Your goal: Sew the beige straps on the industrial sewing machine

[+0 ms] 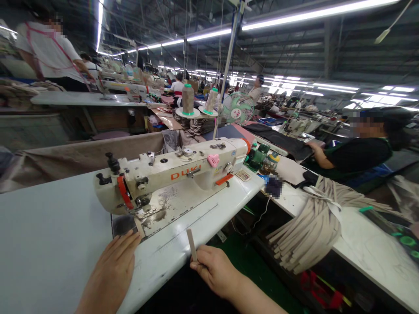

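Observation:
A white sewing machine [196,168] with orange trim stands on the pale table [49,218]. My left hand [113,268] lies flat near the needle area, palm down, its fingers stretched out. Beside its fingertips a small beige piece [140,228] shows by the presser foot; whether the fingers touch it is unclear. At the table's front edge my right hand [214,268] is closed in a pinch on a narrow beige strip [191,244], which sticks up from the fingers. The strip's lower end is hidden in the hand.
Right of the machine, a bundle of beige strips [307,231] overhangs a side table [366,248]. Thread cones [187,100] and a green fan [237,108] stand behind. A person [356,152] sits at the right; another [52,52] stands at the back left.

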The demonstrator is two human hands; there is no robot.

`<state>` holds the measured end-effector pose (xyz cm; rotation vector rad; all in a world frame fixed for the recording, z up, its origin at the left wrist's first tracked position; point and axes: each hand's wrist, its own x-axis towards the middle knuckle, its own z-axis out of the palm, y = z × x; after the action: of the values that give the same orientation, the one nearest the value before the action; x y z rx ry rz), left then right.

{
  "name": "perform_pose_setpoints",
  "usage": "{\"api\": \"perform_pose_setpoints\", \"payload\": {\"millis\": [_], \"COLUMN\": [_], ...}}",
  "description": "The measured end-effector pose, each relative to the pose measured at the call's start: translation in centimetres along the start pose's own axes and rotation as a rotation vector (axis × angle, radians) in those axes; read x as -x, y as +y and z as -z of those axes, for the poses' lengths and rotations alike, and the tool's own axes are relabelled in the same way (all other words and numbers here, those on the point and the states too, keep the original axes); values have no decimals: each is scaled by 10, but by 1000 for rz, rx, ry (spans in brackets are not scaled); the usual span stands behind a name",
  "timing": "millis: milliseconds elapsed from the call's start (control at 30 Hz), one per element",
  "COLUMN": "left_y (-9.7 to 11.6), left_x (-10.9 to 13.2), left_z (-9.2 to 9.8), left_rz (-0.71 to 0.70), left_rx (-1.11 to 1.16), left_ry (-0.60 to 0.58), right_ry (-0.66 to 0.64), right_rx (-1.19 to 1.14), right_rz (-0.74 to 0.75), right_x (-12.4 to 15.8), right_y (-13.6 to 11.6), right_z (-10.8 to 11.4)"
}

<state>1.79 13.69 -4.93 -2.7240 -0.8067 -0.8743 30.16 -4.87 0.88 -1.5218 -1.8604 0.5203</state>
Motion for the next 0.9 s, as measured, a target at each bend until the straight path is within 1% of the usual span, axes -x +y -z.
{"api": "perform_pose_setpoints", "payload": {"millis": [100,200,267,367,500,633,767,900], "left_y": [6,19,26,30,27,22,15,10], "left_x": [-5,-14,-21,-30,-35,-40,-51,-61], "left_z": [6,18,26,32,35,38,44,48], "left_rz": [51,139,187,263,336,400,454,517], "left_rx": [-4,-4,30,69,82,87,112,134], "left_ry": [-23,-54,-85,-139,-214,-296,-379,-390], "right_ry": [-30,-55,-56,-36,-6,-4,16,11], "right_rx": [-9,-30,-47,-73,-77,-83,-68,-65], "right_rz": [-23,-68,-81,-60,-10,42,86,77], "right_x": [-1,0,1,1,1,-1,-4,-5], "right_y": [-4,-7,-5,3,11,10,8,6], "right_z": [1,1,-1,-6,-12,-13,-12,-12]}}
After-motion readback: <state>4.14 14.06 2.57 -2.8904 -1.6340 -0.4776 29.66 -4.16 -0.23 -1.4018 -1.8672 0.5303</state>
